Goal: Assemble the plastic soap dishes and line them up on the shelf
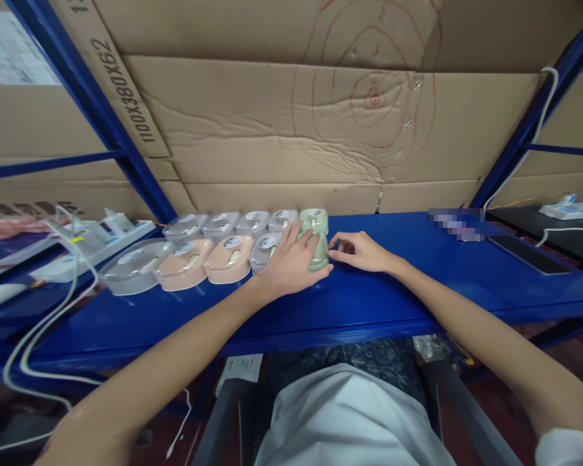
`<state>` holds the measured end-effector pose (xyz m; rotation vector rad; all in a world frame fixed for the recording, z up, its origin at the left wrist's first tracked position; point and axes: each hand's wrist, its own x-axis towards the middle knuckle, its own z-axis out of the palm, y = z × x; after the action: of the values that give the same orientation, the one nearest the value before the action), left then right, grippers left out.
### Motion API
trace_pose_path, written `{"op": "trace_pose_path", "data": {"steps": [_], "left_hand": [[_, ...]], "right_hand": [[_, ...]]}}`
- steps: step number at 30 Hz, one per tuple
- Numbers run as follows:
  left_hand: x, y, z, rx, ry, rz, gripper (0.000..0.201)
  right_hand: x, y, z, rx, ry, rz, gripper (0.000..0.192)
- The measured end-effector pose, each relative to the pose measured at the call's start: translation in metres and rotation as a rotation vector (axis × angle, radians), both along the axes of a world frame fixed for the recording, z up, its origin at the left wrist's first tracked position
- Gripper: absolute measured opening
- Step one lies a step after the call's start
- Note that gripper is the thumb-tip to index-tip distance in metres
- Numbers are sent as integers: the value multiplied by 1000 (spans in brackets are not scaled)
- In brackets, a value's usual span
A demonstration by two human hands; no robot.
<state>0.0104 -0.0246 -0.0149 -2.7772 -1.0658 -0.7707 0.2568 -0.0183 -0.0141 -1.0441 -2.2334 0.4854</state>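
Left hand: laid flat, fingers spread wide, palm down over the near green box; it presses or steadies rather than grips
Right hand: fingers curled in, tips at the right side of the same green box, touching or just short of it; a real pinch cannot be told
Near green box: on the blue counter between the two hands, at the right end of the front row, partly hidden under the left fingers
Far green box: just beyond the left fingertips, ending the back row
Front row: left of the left hand, a grey box half under it, then two peach boxes, then a larger clear box
Back row: four grey boxes beyond the front row, side by side, touching
Step in hand: by the look of it, the green box is being squared up against the end of its row
Next move: likely a light nudge from the right fingers toward the grey box while the left palm keeps the row from sliding; care not to shove the neighbours out of line
Further left: a white power strip and loose white cables
Further right: a dark phone lying flat, well apart from the right hand
Behind: cardboard walls off the back
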Motion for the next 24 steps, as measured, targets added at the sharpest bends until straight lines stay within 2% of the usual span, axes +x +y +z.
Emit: {"op": "trace_pose_path", "data": {"steps": [3,5,9,12,14,16,20,24], "left_hand": [[0,2,-2,53,32,12,64],[1,0,-2,61,33,14,63],[2,-4,0,52,38,7,63],[3,-7,2,37,59,16,63],[3,-8,3,50,85,15,61],[3,-9,4,89,116,-13,56],[4,-8,5,173,155,-79,40],[4,-8,4,232,207,-67,34]], "right_hand": [[0,0,0,11,-13,36,34],[2,4,0,36,-16,10,34],[7,26,1,243,-113,-105,36],[6,51,2,369,-256,-129,53],[2,68,1,374,-330,-113,67],[-3,80,-1,362,-411,-89,73],[-8,87,-3,372,-516,-69,68],[4,76,5,371,-524,-257,55]]}}
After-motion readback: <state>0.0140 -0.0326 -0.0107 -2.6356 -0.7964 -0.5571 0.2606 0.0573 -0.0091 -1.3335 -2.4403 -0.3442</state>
